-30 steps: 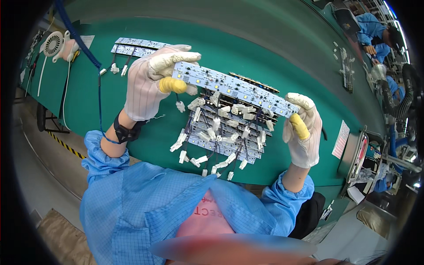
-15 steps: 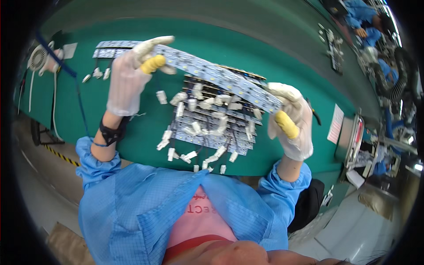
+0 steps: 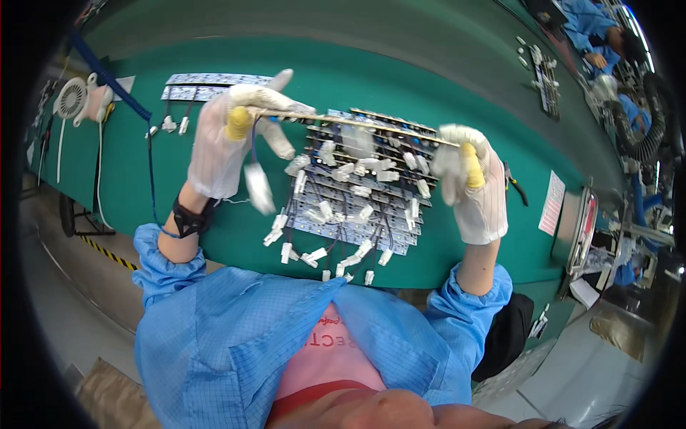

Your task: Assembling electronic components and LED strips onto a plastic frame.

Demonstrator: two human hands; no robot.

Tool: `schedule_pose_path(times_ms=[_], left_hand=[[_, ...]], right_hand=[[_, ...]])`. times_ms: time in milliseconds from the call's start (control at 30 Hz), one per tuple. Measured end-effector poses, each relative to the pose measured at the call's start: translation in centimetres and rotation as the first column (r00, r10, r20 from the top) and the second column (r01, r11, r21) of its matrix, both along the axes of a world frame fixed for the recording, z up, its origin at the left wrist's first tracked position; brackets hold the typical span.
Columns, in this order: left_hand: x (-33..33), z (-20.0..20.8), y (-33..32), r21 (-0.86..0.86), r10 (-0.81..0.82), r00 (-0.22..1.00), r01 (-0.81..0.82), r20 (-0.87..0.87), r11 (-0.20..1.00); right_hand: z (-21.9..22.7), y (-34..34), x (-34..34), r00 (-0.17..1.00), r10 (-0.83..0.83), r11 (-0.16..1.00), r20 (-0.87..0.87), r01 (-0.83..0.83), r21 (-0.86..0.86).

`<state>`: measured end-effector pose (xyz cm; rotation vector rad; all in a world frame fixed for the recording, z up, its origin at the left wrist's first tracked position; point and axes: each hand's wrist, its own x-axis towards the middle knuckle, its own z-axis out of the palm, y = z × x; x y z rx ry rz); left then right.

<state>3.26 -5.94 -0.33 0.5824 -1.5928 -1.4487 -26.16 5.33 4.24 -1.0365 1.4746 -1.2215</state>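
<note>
Between my gloved hands I hold a long LED strip board (image 3: 357,123), turned edge-on so only its thin side shows. My left hand (image 3: 239,129), with yellow cover on the thumb, grips its left end, some fingers stretched past it. At the right end, my right hand (image 3: 470,168) closes on the board; its fingertips are blurred. A white connector (image 3: 259,188) dangles on a dark wire below my left hand, smeared by motion. Beneath the held board lies a stack of LED strip boards (image 3: 357,207) with several white connectors spread over it.
Two more LED boards (image 3: 214,79) lie at the back left. A small fan (image 3: 71,98) and a blue coiled cord (image 3: 107,79) are at the far left. Right of my right hand are pliers (image 3: 516,189), a paper sheet (image 3: 552,204) and a metal tray (image 3: 577,229). A co-worker (image 3: 593,32) sits far right.
The held board has turned from showing its LED face to edge-on, and now lies more level. My left hand moved slightly right and nearer. The dangling connector has swung.
</note>
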Motion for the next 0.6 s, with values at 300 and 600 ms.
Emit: schedule_pose_path(times_ms=[300,600], left_hand=[[-0.8,0.3,0.0,-0.287,0.326,0.861,-0.222,0.391,0.932],[-0.7,0.5,0.1,-0.242,0.278,0.842,-0.181,0.463,0.953]], right_hand=[[-0.2,0.2,-0.2,0.994,0.092,0.992,0.057,-0.086,-0.089],[-1.3,-0.2,-1.0,0.95,0.104,0.994,0.293,-0.11,0.006]])
